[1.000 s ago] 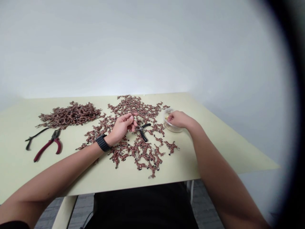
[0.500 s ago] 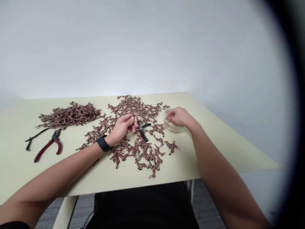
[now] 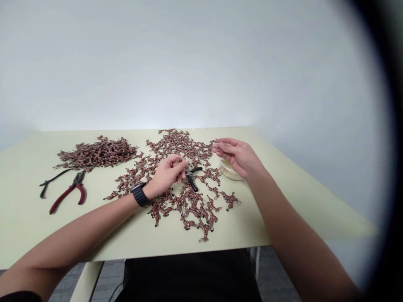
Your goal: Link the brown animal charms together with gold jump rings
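Note:
My left hand (image 3: 171, 173) is closed over the spread of small brown animal figures (image 3: 197, 205), thumb pressed to the curled fingers. What sits in that pinch is too small to make out. Just right of its fingertips lie pliers with black handles (image 3: 192, 183); their jaws are partly hidden by the hand. My right hand (image 3: 239, 156) hovers above a clear round tub (image 3: 233, 174) of tiny gold-coloured pieces. Its thumb and fingertips are drawn together, and anything between them cannot be seen. The hand covers part of the tub.
A heaped pile of the same brown figures (image 3: 99, 153) is at the table's back left. In front of it lie red-handled pliers (image 3: 67, 193) and a thin black tool (image 3: 50, 182). The pale yellow table (image 3: 302, 205) meets a plain wall (image 3: 176, 75) behind.
My right hand has lifted out of the tub and now holds above it. My left hand has turned, its thumb now pointing right and its fingers more curled. The view has shifted slightly.

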`<state>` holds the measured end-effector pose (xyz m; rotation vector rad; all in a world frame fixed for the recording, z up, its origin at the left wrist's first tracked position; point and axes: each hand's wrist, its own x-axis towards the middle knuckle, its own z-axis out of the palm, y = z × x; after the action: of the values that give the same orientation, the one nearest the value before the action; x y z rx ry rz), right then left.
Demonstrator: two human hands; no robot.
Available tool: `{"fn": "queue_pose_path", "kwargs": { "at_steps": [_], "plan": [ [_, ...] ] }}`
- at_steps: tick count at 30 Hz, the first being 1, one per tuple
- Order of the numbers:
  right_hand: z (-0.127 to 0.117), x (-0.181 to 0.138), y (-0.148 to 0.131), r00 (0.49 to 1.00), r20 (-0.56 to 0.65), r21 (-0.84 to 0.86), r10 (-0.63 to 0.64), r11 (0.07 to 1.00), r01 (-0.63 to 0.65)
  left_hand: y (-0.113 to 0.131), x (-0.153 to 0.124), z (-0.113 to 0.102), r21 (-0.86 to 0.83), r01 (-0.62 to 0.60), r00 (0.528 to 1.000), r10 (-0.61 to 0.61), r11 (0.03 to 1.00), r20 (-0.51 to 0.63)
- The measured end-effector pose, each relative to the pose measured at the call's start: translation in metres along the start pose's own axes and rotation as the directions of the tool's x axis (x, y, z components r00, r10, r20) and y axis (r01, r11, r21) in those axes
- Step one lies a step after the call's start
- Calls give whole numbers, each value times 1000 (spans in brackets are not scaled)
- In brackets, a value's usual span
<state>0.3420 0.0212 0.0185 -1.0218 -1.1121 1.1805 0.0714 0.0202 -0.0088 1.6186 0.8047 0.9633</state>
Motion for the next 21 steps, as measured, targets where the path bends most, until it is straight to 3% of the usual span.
{"fn": "queue_pose_path", "kwargs": {
  "at_steps": [4,9,21],
  "plan": [
    [43,-21,13,977,152,41,148,987,-156,8,-7,5,273,-138,986,159,952,-56],
    [73,-30,36,972,127,86,197,974,-209,5,-8,3,560,-245,946,322,791,-41],
    [78,-32,44,969,93,86,231,967,-238,-13,-6,-5,639,-319,933,349,700,84]
  ]
}}
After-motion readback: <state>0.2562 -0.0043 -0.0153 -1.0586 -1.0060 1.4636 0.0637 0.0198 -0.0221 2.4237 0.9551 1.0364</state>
